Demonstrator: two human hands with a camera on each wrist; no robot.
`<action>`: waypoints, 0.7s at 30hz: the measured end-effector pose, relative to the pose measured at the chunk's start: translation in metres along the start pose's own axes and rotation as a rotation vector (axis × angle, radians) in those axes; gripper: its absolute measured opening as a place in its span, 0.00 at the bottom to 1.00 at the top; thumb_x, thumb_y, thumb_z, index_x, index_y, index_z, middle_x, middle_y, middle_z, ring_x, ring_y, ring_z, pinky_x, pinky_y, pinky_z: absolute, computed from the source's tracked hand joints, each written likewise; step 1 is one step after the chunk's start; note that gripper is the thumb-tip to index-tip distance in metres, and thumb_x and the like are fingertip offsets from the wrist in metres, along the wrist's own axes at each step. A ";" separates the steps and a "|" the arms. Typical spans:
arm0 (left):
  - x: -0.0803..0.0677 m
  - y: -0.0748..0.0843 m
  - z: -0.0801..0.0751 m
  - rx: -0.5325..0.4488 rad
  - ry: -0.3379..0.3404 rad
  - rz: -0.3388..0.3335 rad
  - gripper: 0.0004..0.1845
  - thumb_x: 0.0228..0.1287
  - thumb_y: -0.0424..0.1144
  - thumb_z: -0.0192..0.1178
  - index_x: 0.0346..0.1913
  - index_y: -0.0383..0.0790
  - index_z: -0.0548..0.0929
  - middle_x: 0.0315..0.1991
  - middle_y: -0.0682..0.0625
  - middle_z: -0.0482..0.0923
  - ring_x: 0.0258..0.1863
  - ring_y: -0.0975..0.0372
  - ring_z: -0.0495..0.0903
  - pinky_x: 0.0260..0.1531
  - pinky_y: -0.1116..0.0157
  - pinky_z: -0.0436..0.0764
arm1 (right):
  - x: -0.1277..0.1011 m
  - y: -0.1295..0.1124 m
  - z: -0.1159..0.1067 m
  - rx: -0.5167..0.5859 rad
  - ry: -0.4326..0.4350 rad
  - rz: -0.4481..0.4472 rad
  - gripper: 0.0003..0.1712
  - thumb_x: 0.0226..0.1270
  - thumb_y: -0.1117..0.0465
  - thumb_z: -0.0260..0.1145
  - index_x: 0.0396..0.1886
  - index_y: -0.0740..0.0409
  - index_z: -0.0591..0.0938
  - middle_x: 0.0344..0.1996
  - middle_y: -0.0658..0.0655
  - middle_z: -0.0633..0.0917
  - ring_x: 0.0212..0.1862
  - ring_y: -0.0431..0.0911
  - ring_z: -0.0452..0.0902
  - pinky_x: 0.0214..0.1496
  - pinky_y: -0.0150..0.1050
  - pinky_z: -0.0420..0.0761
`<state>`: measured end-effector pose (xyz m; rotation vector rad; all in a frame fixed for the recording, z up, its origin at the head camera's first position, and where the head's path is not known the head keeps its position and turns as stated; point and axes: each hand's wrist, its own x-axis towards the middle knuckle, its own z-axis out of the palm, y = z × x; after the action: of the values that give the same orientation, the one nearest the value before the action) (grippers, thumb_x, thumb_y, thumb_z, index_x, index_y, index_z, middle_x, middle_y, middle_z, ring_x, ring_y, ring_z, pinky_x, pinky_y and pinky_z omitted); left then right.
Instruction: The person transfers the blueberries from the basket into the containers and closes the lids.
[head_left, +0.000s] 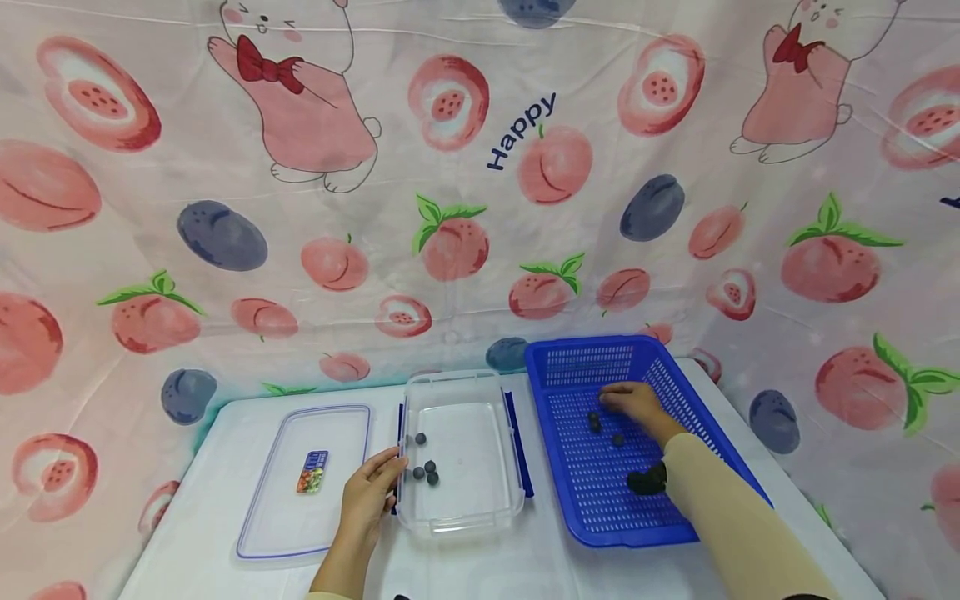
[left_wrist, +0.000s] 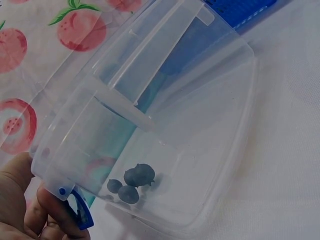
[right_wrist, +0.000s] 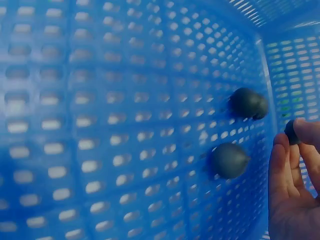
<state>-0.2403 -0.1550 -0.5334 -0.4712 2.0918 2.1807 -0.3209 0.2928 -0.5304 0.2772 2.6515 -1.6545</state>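
Note:
My left hand (head_left: 367,493) grips the left wall of a clear plastic box (head_left: 480,510), thumb at the rim and fingers below, beside a blue side latch (left_wrist: 86,217). Several blueberries (left_wrist: 128,194) lie on the box's floor near that side. Over the blue slotted basket (head_left: 592,504), my right hand (head_left: 636,407) pinches a blueberry (right_wrist: 291,132) between thumb and fingertips. Other blueberries (right_wrist: 230,160) rest on the basket floor just below and left of that hand in the right wrist view.
A clear lid (head_left: 258,508) with a blue-edged rim and a coloured label (head_left: 312,472) lies left of the box. A dark object (head_left: 647,480) shows at the right wrist. The white table (head_left: 195,492) meets a fruit-printed cloth (head_left: 450,350) behind.

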 end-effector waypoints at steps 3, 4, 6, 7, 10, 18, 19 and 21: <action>0.000 0.000 0.000 0.001 0.001 -0.001 0.25 0.64 0.42 0.66 0.62 0.35 0.78 0.32 0.63 0.79 0.33 0.67 0.72 0.23 0.74 0.73 | -0.004 -0.005 -0.001 0.019 -0.010 -0.011 0.23 0.70 0.63 0.63 0.58 0.76 0.77 0.54 0.70 0.82 0.52 0.55 0.83 0.57 0.48 0.80; 0.001 0.000 0.000 0.003 0.003 -0.001 0.25 0.64 0.42 0.66 0.62 0.35 0.78 0.32 0.63 0.79 0.33 0.67 0.72 0.23 0.74 0.73 | -0.005 -0.007 -0.001 0.021 -0.015 -0.017 0.23 0.70 0.63 0.63 0.59 0.76 0.76 0.54 0.71 0.81 0.53 0.55 0.83 0.57 0.48 0.80; 0.001 0.000 0.000 0.003 0.006 -0.002 0.25 0.64 0.42 0.66 0.61 0.35 0.78 0.32 0.63 0.79 0.33 0.67 0.72 0.22 0.74 0.73 | -0.009 -0.013 -0.001 0.018 -0.027 -0.032 0.24 0.70 0.62 0.63 0.59 0.76 0.76 0.55 0.71 0.81 0.54 0.56 0.82 0.58 0.49 0.80; 0.002 0.000 0.000 0.004 0.008 -0.004 0.25 0.64 0.42 0.66 0.61 0.36 0.78 0.32 0.63 0.79 0.33 0.67 0.73 0.22 0.74 0.73 | -0.011 -0.016 0.000 0.015 -0.030 -0.039 0.24 0.70 0.62 0.64 0.59 0.76 0.76 0.55 0.71 0.81 0.54 0.56 0.81 0.58 0.49 0.80; 0.003 0.001 0.000 0.008 0.006 -0.009 0.25 0.65 0.42 0.66 0.62 0.36 0.78 0.33 0.63 0.79 0.33 0.67 0.72 0.23 0.74 0.73 | -0.017 -0.026 0.001 -0.008 -0.041 -0.050 0.25 0.70 0.59 0.64 0.60 0.73 0.76 0.56 0.69 0.81 0.56 0.57 0.80 0.59 0.49 0.79; 0.004 0.000 0.000 0.008 0.001 -0.013 0.26 0.64 0.43 0.66 0.62 0.36 0.78 0.33 0.63 0.79 0.33 0.67 0.72 0.22 0.74 0.73 | -0.038 -0.050 0.006 -0.042 -0.116 -0.154 0.24 0.68 0.58 0.67 0.57 0.70 0.80 0.51 0.66 0.84 0.52 0.56 0.82 0.56 0.50 0.81; 0.004 0.000 0.000 0.007 0.002 -0.011 0.26 0.64 0.44 0.67 0.62 0.36 0.78 0.33 0.63 0.79 0.33 0.67 0.72 0.23 0.74 0.73 | -0.041 -0.053 0.007 -0.042 -0.125 -0.166 0.24 0.68 0.58 0.67 0.57 0.70 0.80 0.51 0.66 0.85 0.52 0.57 0.82 0.56 0.51 0.80; 0.004 0.000 0.000 0.008 0.001 -0.008 0.26 0.63 0.44 0.67 0.62 0.36 0.78 0.32 0.63 0.79 0.33 0.67 0.72 0.23 0.74 0.73 | -0.046 -0.058 0.008 -0.037 -0.142 -0.185 0.23 0.67 0.59 0.67 0.56 0.70 0.80 0.50 0.66 0.85 0.50 0.56 0.83 0.57 0.53 0.79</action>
<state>-0.2438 -0.1560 -0.5345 -0.4790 2.0950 2.1674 -0.2848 0.2538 -0.4775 -0.0864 2.6667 -1.6009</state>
